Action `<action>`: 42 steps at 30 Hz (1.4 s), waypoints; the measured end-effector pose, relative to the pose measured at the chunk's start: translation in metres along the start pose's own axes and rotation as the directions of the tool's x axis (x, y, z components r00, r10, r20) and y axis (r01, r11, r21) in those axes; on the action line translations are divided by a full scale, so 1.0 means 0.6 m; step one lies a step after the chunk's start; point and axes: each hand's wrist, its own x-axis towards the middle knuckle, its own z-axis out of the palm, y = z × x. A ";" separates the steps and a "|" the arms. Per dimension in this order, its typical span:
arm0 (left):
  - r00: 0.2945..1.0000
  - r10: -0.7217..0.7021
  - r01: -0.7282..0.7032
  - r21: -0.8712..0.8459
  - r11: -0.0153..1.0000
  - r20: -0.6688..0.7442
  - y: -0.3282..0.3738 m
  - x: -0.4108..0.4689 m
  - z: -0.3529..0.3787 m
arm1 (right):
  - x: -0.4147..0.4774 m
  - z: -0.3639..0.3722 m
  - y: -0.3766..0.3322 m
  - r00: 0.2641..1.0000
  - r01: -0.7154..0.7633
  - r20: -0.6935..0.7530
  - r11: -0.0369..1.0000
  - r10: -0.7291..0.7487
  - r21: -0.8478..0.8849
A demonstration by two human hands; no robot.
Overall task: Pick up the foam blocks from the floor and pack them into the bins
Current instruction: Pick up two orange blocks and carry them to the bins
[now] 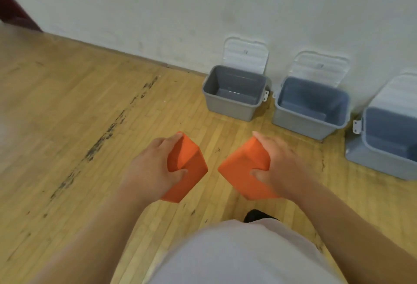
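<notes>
I hold one orange foam block in each hand, both lifted clear of the wooden floor [90, 103] in front of me. My left hand [153, 166] grips the left block [191, 168], fingers [171, 140] curled over its far edge and thumb clamped on the near face. My right hand [279, 162] grips the right block [243, 168] in the mirrored way. The blocks are apart, their corners pointing at each other.

Three grey bins stand in a row along the floor's far edge, against the wall [203, 2], with their lids [246, 53] tipped back. The left bin [228, 109] and middle bin [300, 123] look empty. The right bin [383, 164] is cut off by the frame, so I can't see all of it.

I judge the step in hand is the carry to the bins. To do it well, I should step closer rather than toss. I would turn each block so its long side lines up with a bin's long side, then lower it flat into a corner before letting go. That should leave room for more. Foam gives under pressure, so a light squeeze is probably enough.
</notes>
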 end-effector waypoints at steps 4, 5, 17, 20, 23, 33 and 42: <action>0.998 -0.042 0.042 0.004 0.999 -0.035 0.070 0.108 -0.010 | 0.120 -0.083 0.059 0.999 0.030 0.040 0.999 -0.029 -0.011; 0.997 -0.049 0.048 -0.014 0.999 -0.053 0.084 0.141 -0.014 | 0.153 -0.104 0.070 0.999 0.039 0.034 0.999 -0.038 -0.021; 0.997 0.065 -0.063 -0.036 0.997 0.047 0.130 0.578 -0.014 | 0.492 -0.176 0.162 0.988 -0.148 0.048 0.989 0.148 -0.002; 0.990 0.121 -0.118 -0.035 0.992 0.073 0.118 0.721 -0.023 | 0.589 -0.171 0.168 0.976 -0.217 0.026 0.975 0.216 0.054; 0.971 0.189 -0.190 -0.010 0.982 0.143 0.111 0.854 -0.049 | 0.679 -0.181 0.169 0.953 -0.302 0.004 0.949 0.303 0.090; 0.881 0.284 -0.330 0.061 0.942 0.379 0.144 1.183 -0.079 | 0.935 -0.212 0.194 0.874 -0.470 -0.030 0.859 0.485 0.206; 0.883 0.137 -0.204 0.104 0.973 0.449 0.178 1.397 0.015 | 1.203 -0.207 0.361 0.875 -0.476 0.173 0.870 0.452 0.131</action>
